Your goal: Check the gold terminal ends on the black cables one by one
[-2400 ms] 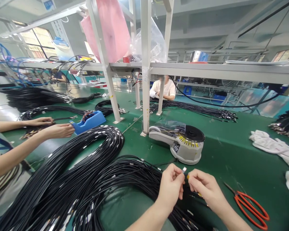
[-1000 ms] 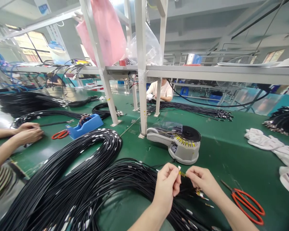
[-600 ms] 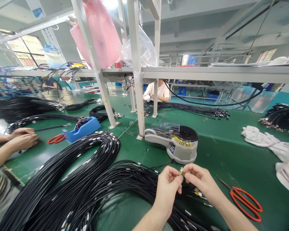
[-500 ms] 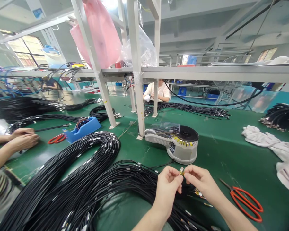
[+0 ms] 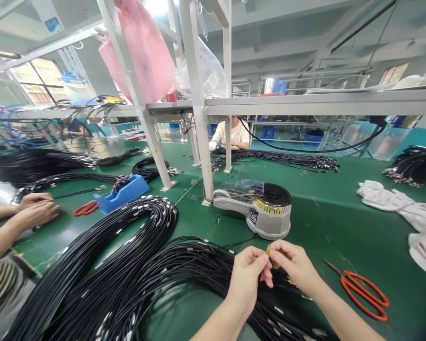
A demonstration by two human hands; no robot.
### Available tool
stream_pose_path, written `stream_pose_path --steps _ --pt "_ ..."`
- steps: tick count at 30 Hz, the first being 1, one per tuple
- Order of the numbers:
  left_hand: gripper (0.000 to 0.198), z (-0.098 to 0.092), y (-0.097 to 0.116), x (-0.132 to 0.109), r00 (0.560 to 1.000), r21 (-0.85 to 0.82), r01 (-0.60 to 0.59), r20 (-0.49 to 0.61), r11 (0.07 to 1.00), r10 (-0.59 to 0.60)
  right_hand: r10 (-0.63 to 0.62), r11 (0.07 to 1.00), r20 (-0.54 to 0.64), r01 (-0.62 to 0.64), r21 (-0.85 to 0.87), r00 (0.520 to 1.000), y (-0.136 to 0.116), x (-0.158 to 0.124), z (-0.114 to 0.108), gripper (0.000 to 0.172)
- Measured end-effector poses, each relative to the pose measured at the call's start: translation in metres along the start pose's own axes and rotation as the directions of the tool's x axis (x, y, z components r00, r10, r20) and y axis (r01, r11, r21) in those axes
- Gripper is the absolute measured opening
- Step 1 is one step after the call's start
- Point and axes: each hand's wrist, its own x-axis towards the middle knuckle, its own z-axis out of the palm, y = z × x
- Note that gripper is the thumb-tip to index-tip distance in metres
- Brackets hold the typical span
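My left hand [image 5: 246, 277] pinches the end of a black cable, where a small piece of yellow tape [image 5: 268, 252] shows between the fingers. Thumb and fingertips of my right hand [image 5: 296, 263] close on the same cable end from the other side. The fingers cover most of the tip. Beneath both hands runs a thick bundle of black cables [image 5: 195, 260], several of their ends bearing white or yellow bits. Just beyond them stands a grey round tape dispenser [image 5: 270, 222] with a black disc on top.
Red-handled scissors [image 5: 365, 293] lie right of my right hand, and white gloves [image 5: 386, 201] farther right. Left are another cable bundle [image 5: 102, 237], a blue tape holder [image 5: 124, 194] and a co-worker's hands [image 5: 35, 210]. A shelf post [image 5: 200, 142] rises behind the dispenser.
My right hand has moved slightly left and up, closer over the cable end. The silvery tip that showed between the hands is now covered by fingers.
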Motion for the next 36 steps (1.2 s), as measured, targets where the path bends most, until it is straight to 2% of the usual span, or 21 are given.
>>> stream_pose_path --steps 7,13,16,18,21,25,28,31,34,36 --pt "0.021 0.002 0.001 -0.007 0.998 0.086 -0.065 -0.004 0.994 0.066 0.020 0.991 0.018 -0.023 0.134 1.000 -0.002 -0.003 0.002 0.029" --pt "0.020 0.000 0.003 -0.006 0.997 0.172 -0.075 0.006 0.982 0.075 0.073 0.969 0.152 -0.106 0.223 0.986 -0.001 -0.001 -0.009 0.028" --pt "0.020 -0.001 0.004 -0.005 0.997 0.234 -0.074 -0.010 0.969 0.079 0.030 0.966 0.182 -0.076 0.248 0.983 -0.005 0.000 -0.013 0.042" --pt "0.021 -0.001 0.004 -0.005 0.997 0.258 -0.067 -0.014 0.964 0.073 -0.015 0.967 0.170 -0.029 0.254 0.985 -0.008 0.000 -0.012 0.038" --pt "0.022 0.000 0.002 -0.004 0.998 0.271 -0.053 -0.011 0.961 0.058 -0.058 0.986 0.075 0.045 0.161 0.996 -0.010 -0.001 -0.009 0.021" --pt "0.018 0.000 -0.001 -0.004 0.997 0.331 -0.059 -0.022 0.942 0.071 -0.074 0.997 -0.030 0.075 0.034 0.997 -0.010 -0.004 -0.005 0.023" --pt "0.017 0.000 -0.002 -0.005 0.988 0.466 -0.123 -0.025 0.876 0.151 -0.074 0.997 -0.067 0.076 0.015 0.995 -0.012 -0.006 -0.002 0.024" --pt "0.019 0.000 -0.001 -0.007 0.979 0.526 -0.171 -0.003 0.833 0.202 -0.074 0.994 -0.060 0.079 0.080 0.995 -0.014 -0.005 0.000 0.021" --pt "0.021 0.001 0.000 -0.008 0.983 0.502 -0.171 0.032 0.848 0.179 -0.070 0.981 -0.012 0.071 0.182 0.997 -0.013 -0.003 -0.001 0.015" --pt "0.022 0.001 0.000 -0.009 0.986 0.464 -0.162 0.051 0.871 0.157 -0.079 0.980 0.009 0.076 0.181 0.997 -0.011 -0.002 -0.003 0.016"
